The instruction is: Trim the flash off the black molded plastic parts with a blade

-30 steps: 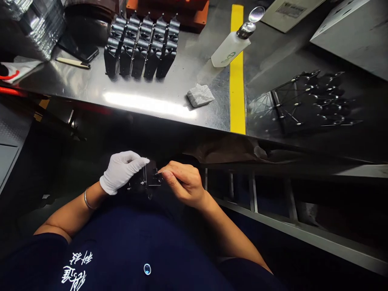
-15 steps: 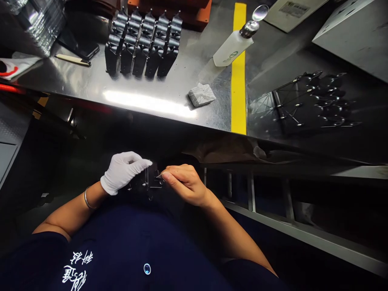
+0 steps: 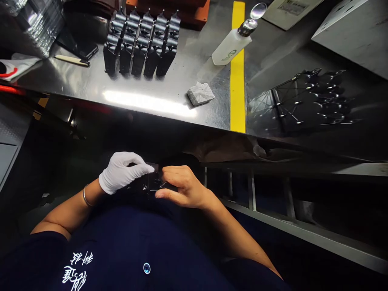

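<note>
My left hand (image 3: 123, 173), in a white glove, pinches the top edge of a dark part with small shiny studs (image 3: 144, 188) between thumb and fingers. Most of that part blends into the dark background, so its full shape cannot be made out. My bare right hand (image 3: 183, 186) is beside the part's right end, thumb below and fingers above with a gap between them. A thin bright edge shows in that gap; whether it belongs to the part is unclear.
Beyond the hands runs a metal bench (image 3: 145, 89) with a row of black curved parts (image 3: 141, 44). A wrapped grey block (image 3: 200, 93), a white bottle (image 3: 230, 46), a pen (image 3: 71, 60) and dark wire-like pieces (image 3: 327, 97) are on it. A metal frame (image 3: 303, 232) stands at lower right.
My right thumb has moved down and away from the fingers, opening the earlier pinch on a thin piece. My left hand has shifted slightly right, still pinching the dark part.
</note>
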`<state>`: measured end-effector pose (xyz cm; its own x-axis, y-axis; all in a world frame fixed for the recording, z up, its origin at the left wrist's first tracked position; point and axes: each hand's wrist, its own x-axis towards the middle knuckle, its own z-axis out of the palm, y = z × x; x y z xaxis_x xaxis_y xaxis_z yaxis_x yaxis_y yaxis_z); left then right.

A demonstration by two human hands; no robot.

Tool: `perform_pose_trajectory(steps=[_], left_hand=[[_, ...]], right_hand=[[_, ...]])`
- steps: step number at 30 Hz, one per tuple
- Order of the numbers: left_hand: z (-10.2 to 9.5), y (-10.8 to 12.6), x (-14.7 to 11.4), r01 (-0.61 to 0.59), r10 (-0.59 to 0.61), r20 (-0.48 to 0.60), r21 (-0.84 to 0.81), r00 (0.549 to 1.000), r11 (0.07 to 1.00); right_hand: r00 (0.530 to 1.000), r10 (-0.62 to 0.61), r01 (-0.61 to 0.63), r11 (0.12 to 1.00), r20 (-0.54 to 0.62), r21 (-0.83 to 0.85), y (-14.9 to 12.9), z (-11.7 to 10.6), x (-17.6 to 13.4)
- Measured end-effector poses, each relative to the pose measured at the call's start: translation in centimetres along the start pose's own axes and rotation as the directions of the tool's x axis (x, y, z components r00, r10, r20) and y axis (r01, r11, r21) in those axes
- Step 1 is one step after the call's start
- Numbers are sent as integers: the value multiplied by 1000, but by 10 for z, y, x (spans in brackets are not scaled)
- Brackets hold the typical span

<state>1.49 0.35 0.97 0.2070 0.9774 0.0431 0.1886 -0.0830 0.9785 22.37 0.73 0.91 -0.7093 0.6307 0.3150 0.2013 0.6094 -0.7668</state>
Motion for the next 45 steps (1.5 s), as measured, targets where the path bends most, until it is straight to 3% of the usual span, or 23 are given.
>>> perform_pose_trajectory(steps=[4, 9, 16, 22, 27, 28, 30, 32, 34, 38, 45], left_hand=[[5, -4, -1, 123, -128, -76, -62, 989, 990], [12, -7, 0, 263, -291, -223, -147, 930, 954], [16, 0, 2, 349, -380, -261, -160, 887, 923], [16, -3, 3, 373, -394, -273, -127, 878, 919], [16, -5, 6, 394, -417, -253, -138, 873, 909], [15, -5, 7, 402, -427, -253, -147, 868, 904], [14, -3, 11, 424, -451, -248, -156, 857, 892], [12, -2, 13, 460, -485, -211, -158, 848, 874], [11, -1, 15, 500, -522, -150, -162, 839, 850], [11, -1, 15, 537, -561, -110, -185, 821, 823], [12, -3, 15, 517, -542, -136, -181, 829, 836]], right_hand=[[999, 1, -10, 985, -55, -173, 0, 1, -2], [983, -47, -27, 922, -180, -387, 1, 9, 0], [949, -101, -44, 897, -300, -439, 6, 12, 1], [975, -21, -88, 879, -222, -469, 5, 9, 2], [994, 96, -89, 988, 58, -125, 5, 1, -1], [995, 90, -88, 995, 33, -51, 6, 0, -2], [986, 94, -97, 995, -137, -16, 7, 1, -3], [941, 72, -119, 985, -330, -125, 9, 4, -4], [906, 4, -134, 952, -423, -277, 10, 9, -3], [894, -75, -142, 888, -443, -436, 10, 14, -1], [893, -80, -174, 845, -442, -506, 11, 16, -1]])
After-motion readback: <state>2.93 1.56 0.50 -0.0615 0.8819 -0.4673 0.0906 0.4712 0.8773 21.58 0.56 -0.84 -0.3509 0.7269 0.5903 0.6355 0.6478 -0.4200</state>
